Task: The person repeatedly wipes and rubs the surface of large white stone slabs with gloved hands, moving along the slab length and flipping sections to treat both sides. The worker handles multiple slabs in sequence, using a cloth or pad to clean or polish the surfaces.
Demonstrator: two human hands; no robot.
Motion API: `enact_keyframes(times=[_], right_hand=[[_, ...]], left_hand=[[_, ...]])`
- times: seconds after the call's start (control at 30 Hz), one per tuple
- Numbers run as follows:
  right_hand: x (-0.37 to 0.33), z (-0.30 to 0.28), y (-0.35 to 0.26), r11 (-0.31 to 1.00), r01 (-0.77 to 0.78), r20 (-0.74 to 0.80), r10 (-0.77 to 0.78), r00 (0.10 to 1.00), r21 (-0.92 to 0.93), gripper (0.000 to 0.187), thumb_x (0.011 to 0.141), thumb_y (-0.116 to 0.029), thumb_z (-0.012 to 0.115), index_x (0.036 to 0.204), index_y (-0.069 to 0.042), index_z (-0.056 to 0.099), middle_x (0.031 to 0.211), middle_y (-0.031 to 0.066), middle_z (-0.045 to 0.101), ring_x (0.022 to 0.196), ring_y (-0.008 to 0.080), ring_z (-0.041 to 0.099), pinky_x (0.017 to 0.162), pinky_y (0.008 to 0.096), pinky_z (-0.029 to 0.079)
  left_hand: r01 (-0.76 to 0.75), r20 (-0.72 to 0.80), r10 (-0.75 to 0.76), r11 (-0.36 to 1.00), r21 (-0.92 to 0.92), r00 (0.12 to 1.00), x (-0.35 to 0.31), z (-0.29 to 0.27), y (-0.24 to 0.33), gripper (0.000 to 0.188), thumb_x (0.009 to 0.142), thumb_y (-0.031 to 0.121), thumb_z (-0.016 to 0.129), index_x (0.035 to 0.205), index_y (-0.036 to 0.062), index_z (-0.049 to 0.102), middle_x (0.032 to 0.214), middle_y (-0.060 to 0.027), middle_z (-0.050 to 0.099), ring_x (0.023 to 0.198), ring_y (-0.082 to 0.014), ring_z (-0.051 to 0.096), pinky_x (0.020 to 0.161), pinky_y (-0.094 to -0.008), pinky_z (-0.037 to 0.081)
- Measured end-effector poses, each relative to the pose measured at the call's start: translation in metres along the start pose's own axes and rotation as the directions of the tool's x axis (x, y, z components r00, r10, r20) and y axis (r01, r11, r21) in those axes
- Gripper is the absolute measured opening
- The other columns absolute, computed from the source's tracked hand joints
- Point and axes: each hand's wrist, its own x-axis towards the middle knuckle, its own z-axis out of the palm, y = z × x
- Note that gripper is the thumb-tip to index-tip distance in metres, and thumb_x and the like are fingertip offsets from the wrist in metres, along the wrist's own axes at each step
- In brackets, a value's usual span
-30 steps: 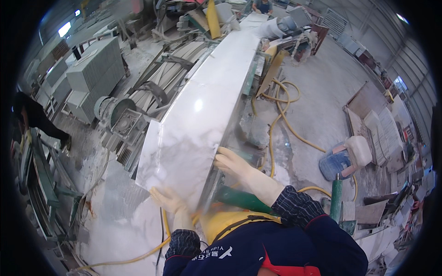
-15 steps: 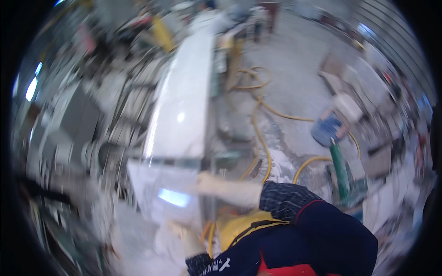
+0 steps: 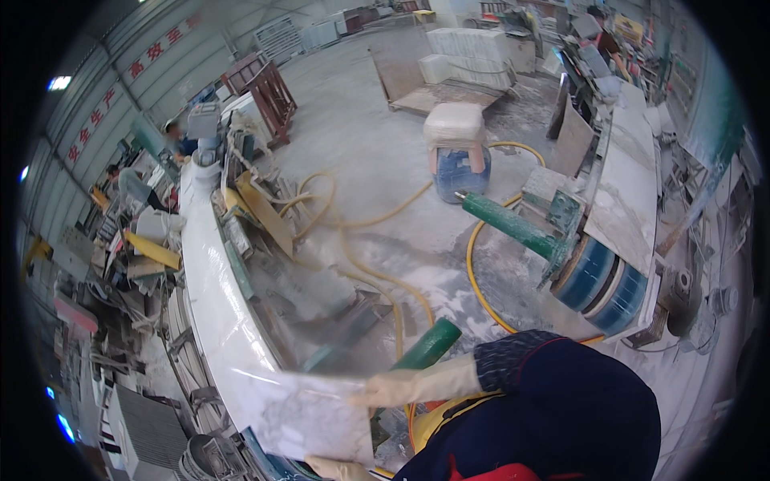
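Observation:
A white marble tile (image 3: 309, 413) with grey veins lies low in the view, a little blurred by motion. My right hand (image 3: 387, 390), in a cream glove, grips its right edge with the fingers wrapped over. At the lower edge of the tile is my left hand (image 3: 341, 468), also gloved in cream; it holds the near side, and the fingers under the tile are hidden. The tile's far side overlaps the near end of a long, wet white bed (image 3: 210, 276); whether they touch I cannot tell.
Yellow hoses (image 3: 481, 268) loop over the wet floor. A stool with a padded top (image 3: 455, 126) stands ahead. To the right are a green cylinder (image 3: 509, 224), blue rollers (image 3: 581, 276) and a veined stone slab (image 3: 630, 180). Another person (image 3: 132, 186) is at far left.
My view has swung to the right, so the stool and green cylinder sit further left in the picture. Both hands still hold the tile, which now appears lower.

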Motion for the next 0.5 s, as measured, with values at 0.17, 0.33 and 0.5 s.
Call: enact_keyframes(times=[0.17, 0.33, 0.5], right_hand=[[-0.138, -0.065, 0.064, 0.942, -0.050, -0.325, 0.164, 0.931, 0.332, 0.055, 0.107, -0.050, 0.043, 0.108, -0.008, 0.079, 0.107, 0.0093, 0.077, 0.107, 0.0182, 0.069, 0.100, 0.0265, 0.048], [-0.323, -0.084, 0.092, 0.868, -0.097, -0.492, 0.364, 0.791, 0.487, 0.056, 0.104, -0.050, 0.052, 0.106, 0.000, 0.078, 0.104, 0.0084, 0.078, 0.097, 0.0134, 0.068, 0.096, 0.0257, 0.049], [-0.444, -0.039, 0.123, 0.627, 0.078, -0.577, 0.653, 0.490, 0.775, 0.053, 0.100, -0.046, 0.060, 0.107, 0.005, 0.075, 0.102, 0.0091, 0.077, 0.098, 0.0145, 0.068, 0.092, 0.0273, 0.051]], left_hand=[[0.015, 0.343, -0.071, 0.986, 0.165, 0.937, -0.099, 0.121, 0.038, 0.032, 0.100, 0.031, 0.049, 0.106, 0.0023, 0.063, 0.098, -0.0064, 0.061, 0.087, -0.0193, 0.057, 0.079, -0.0336, 0.051], [-0.064, 0.710, -0.168, 0.956, 0.288, 0.684, -0.233, 0.225, 0.022, 0.026, 0.098, 0.024, 0.052, 0.094, 0.0000, 0.062, 0.089, -0.0014, 0.057, 0.082, -0.0142, 0.053, 0.073, -0.0298, 0.047], [-0.152, 0.943, -0.238, 0.949, 0.277, 0.231, -0.381, 0.280, -0.015, 0.039, 0.103, 0.027, 0.051, 0.115, -0.0065, 0.066, 0.102, -0.0085, 0.067, 0.091, -0.0164, 0.061, 0.080, -0.0311, 0.049]])
